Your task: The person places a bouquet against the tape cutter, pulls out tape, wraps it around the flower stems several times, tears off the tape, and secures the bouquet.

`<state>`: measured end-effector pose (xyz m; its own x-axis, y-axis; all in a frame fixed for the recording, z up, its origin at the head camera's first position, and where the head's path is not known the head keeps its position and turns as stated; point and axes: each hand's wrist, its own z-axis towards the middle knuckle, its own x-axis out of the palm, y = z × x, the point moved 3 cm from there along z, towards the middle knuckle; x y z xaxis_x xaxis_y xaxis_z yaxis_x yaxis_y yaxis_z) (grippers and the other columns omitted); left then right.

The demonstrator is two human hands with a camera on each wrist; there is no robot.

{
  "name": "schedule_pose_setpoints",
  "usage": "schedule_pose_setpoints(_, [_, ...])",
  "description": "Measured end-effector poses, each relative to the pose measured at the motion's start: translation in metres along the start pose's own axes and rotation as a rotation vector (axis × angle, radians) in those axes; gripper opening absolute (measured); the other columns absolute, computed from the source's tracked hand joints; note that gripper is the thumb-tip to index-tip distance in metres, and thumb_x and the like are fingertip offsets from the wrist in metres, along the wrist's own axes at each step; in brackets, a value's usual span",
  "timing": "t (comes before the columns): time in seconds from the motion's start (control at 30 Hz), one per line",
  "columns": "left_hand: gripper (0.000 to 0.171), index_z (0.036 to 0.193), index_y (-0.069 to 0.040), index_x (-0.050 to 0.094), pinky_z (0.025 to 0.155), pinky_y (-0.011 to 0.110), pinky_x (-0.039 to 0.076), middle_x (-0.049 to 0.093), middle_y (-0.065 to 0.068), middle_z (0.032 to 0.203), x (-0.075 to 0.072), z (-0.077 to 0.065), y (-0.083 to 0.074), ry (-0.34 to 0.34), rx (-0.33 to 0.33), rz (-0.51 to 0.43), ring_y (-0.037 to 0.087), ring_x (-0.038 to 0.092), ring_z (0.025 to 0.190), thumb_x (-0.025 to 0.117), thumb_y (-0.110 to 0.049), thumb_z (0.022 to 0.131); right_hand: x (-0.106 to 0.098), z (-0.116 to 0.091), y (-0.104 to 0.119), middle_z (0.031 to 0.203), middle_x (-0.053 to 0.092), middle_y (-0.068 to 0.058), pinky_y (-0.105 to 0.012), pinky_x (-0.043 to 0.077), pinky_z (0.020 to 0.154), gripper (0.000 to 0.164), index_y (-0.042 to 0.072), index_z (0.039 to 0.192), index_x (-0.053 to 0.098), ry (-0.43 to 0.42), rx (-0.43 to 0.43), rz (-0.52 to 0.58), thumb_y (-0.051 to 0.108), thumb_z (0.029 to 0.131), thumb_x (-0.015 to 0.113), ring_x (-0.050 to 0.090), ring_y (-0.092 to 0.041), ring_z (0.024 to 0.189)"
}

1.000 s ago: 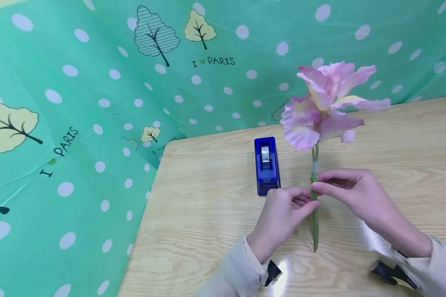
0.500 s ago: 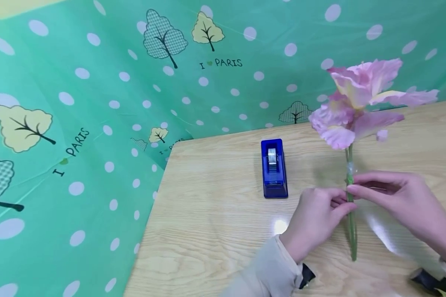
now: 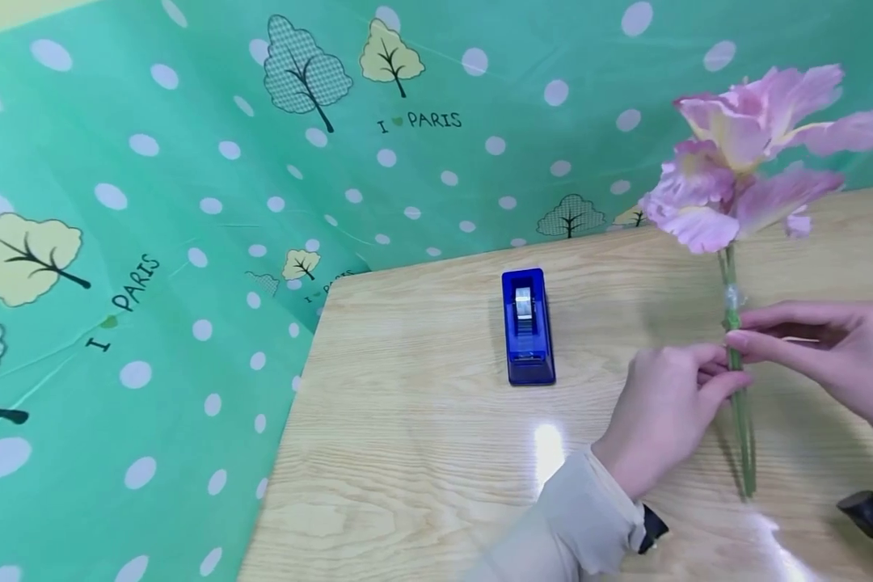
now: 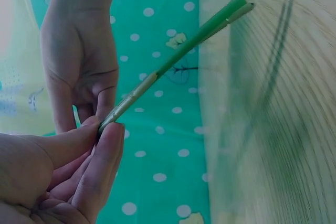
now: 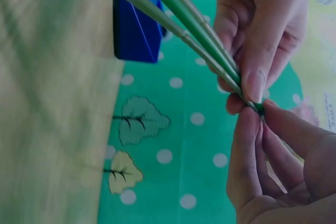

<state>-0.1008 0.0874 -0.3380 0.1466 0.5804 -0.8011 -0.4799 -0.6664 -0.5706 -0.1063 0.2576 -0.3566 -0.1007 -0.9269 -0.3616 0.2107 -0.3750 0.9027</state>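
Note:
Pink artificial flowers (image 3: 757, 174) stand upright over the right side of the table, blooms at the top. Clear tape (image 3: 732, 297) is wrapped around their green stems (image 3: 744, 440) below the petals. My left hand (image 3: 669, 404) pinches the stems between thumb and fingers. Just above it, my right hand (image 3: 837, 347) pinches the same stems below the tape. In the left wrist view the lower stem ends (image 4: 205, 32) stick out past my left fingers. The right wrist view has several stems (image 5: 184, 32) spreading apart below both hands.
A blue tape dispenser (image 3: 528, 331) with a roll in it stands on the wooden table (image 3: 393, 420), left of my hands. Green dotted cloth (image 3: 444, 170) hangs behind and along the left side. A black object (image 3: 871, 517) shows at the lower right.
Both hands have carried the flowers to the right, away from the tape dispenser, and a little upward. Their pinch on the stems looks the same. The head view has shifted slightly.

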Motion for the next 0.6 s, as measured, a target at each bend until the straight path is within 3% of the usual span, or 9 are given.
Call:
schedule_pose_setpoints(0.17, [0.016,0.099,-0.025,0.076,0.055,-0.003,0.034,0.072,-0.021,0.085,0.007,0.007,-0.006,-0.011,0.019,0.008,-0.019,0.042,0.058,0.064,-0.035,0.096,-0.010,0.004,-0.001,0.083,0.073,0.023,-0.003,0.049,0.065,0.023,0.006,0.095,0.078,-0.047,-0.010,-0.019,-0.011,0.080,0.075,0.067,0.010,0.075])
schedule_pose_setpoints(0.4, [0.016,0.101,-0.028,0.075,0.052,-0.001,0.035,0.071,-0.023,0.081,0.024,0.018,-0.014,0.037,-0.027,-0.034,-0.021,0.045,0.059,0.064,-0.037,0.096,-0.028,0.007,-0.013,0.073,0.072,0.023,-0.001,0.046,0.062,0.026,0.017,0.089,0.078,-0.029,0.041,-0.054,-0.008,0.083,0.074,0.068,0.004,0.061])
schedule_pose_setpoints(0.6, [0.016,0.102,-0.029,0.075,0.050,0.000,0.034,0.071,-0.024,0.080,0.037,0.025,-0.019,0.038,-0.039,-0.004,-0.020,0.043,0.055,0.064,-0.039,0.095,-0.039,0.011,-0.026,0.069,0.071,0.021,-0.001,0.045,0.061,0.027,0.024,0.086,0.076,0.010,0.072,-0.115,-0.003,0.085,0.074,0.067,0.003,0.059])
